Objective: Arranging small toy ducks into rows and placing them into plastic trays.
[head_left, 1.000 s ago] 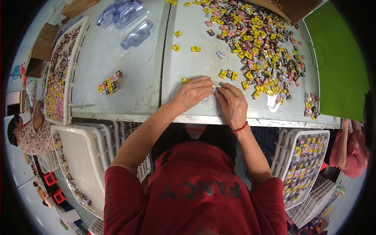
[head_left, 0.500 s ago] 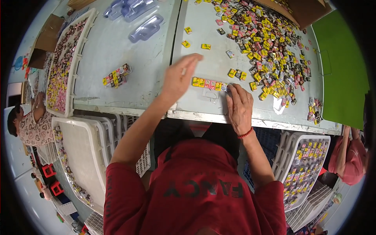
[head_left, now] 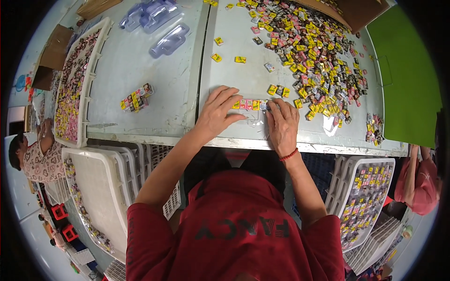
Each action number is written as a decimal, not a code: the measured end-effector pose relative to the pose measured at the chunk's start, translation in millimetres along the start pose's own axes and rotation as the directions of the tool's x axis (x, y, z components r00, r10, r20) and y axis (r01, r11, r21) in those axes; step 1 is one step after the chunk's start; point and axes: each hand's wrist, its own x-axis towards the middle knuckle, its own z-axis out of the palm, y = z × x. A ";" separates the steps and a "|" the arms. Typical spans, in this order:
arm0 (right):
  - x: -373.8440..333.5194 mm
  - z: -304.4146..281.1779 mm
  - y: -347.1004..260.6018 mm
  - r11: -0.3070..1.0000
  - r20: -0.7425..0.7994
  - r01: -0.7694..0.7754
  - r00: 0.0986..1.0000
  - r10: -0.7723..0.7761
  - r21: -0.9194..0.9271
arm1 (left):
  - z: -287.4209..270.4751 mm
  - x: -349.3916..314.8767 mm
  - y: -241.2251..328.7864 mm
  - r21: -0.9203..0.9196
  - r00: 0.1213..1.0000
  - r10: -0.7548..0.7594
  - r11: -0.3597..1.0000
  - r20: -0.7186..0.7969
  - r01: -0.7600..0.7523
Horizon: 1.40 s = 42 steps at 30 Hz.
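A short straight row of small yellow, pink and pale boxes (head_left: 249, 104) lies on the table in front of me. My left hand (head_left: 217, 113) is at its left end, fingers stretched and partly covering that end, thumb held apart below. At the right end, my right hand (head_left: 282, 122) has its fingertips and thumb closed on the last box, which they mostly hide. A clear plastic piece (head_left: 254, 122) shows faintly just below the row. Several loose boxes (head_left: 278, 90) sit together a little above my right hand.
A large heap of small boxes (head_left: 323, 65) spreads across the right, beside a green panel (head_left: 405, 79). Clear plastic trays (head_left: 169, 41) and a small stack of boxes (head_left: 137, 97) are on the left. Box-filled white crates (head_left: 89, 84) stand around; people work at both sides.
My left hand has come down and turned onto the left end of the row, its fingers spreading. My right hand stays at the right end. The whole view has shifted slightly.
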 end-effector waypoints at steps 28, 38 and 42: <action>49.0 -8.7 44.2 0.994 0.027 0.084 0.996 -0.082 -0.072 | 59.4 84.5 -9.9 -0.264 0.944 0.206 0.955 0.258 -0.137; 50.0 3.3 44.3 0.995 -0.048 0.031 0.998 -0.035 -0.091 | 58.4 88.5 -24.3 -0.205 0.962 0.162 0.972 0.218 -0.117; 62.3 14.2 46.0 0.987 -0.023 0.061 0.998 -0.065 -0.149 | 61.0 89.6 -22.0 -0.222 0.954 0.184 0.966 0.237 -0.131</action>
